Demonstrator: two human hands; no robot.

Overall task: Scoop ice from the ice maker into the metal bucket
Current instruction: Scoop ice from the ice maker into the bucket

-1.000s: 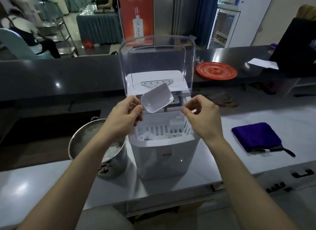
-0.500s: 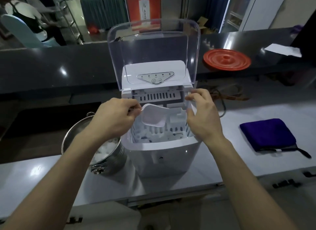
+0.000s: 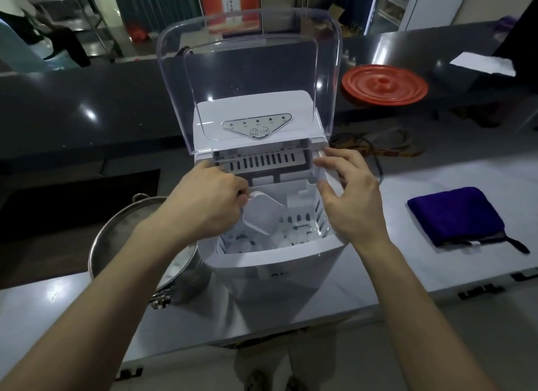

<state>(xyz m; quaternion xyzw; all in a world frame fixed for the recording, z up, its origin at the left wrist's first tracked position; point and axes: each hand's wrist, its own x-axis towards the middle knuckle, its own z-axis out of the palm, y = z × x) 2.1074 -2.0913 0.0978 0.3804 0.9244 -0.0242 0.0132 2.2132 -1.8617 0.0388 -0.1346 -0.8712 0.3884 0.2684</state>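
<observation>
Head view: at the white ice maker (image 3: 262, 274), clear lid (image 3: 247, 70) raised, the left hand (image 3: 209, 204) has its grip pinched on a white scoop (image 3: 262, 216) angled down into the ice cubes (image 3: 294, 236) — the right hand (image 3: 349, 204) grips the maker's right rim. The panel print is too small to read. The metal bucket (image 3: 116, 236) stands just left of the maker, and a purple cloth (image 3: 454, 216) lies well to its right on the pale surface (image 3: 407, 262).

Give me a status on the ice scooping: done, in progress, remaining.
Done: the clear lid is up and some ice lies in the metal bucket. In hand: the left hand holds the white scoop down among the cubes in the ice maker, whose right wall the right hand holds. Left: load the scoop, tip it into the bucket, and probably repeat, as cubes remain.
</observation>
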